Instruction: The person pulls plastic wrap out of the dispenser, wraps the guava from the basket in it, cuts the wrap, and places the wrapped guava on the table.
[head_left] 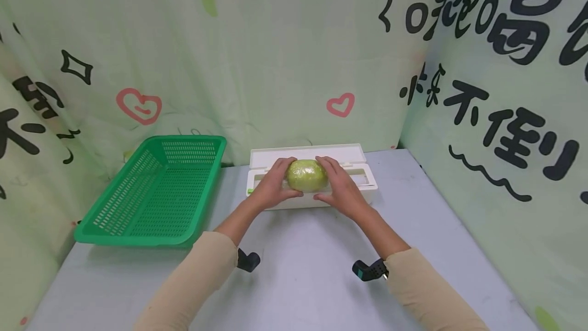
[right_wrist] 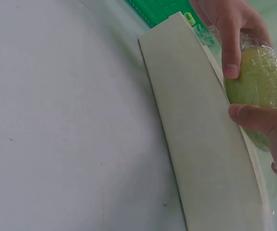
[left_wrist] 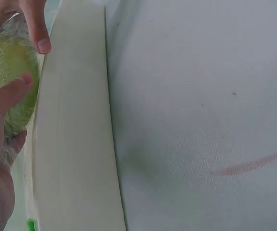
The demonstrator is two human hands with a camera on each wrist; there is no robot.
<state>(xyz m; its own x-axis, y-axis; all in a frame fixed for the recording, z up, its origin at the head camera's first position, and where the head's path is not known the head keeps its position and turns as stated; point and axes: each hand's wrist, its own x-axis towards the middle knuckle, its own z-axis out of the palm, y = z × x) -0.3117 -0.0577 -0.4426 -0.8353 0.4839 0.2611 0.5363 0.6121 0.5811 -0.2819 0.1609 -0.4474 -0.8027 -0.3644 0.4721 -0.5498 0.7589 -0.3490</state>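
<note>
A round yellow-green fruit (head_left: 307, 175) wrapped in clear cling film is held between both hands, above a white cling film dispenser box (head_left: 294, 201). My left hand (head_left: 274, 184) grips its left side, and my right hand (head_left: 340, 188) grips its right side. In the left wrist view the film over the fruit (left_wrist: 13, 72) looks crinkled and shiny, with a thumb lying across it. The right wrist view shows both thumbs on the near side of the fruit (right_wrist: 258, 79), next to the box's front wall (right_wrist: 196, 110). The box's lid (head_left: 308, 155) stands raised behind.
A green plastic basket (head_left: 197, 218) with perforated walls stands on the left of the pale table (head_left: 294, 280). A printed curtain (head_left: 275, 65) hangs behind and along both sides. A small green piece (head_left: 250, 191) sits at the box's left end.
</note>
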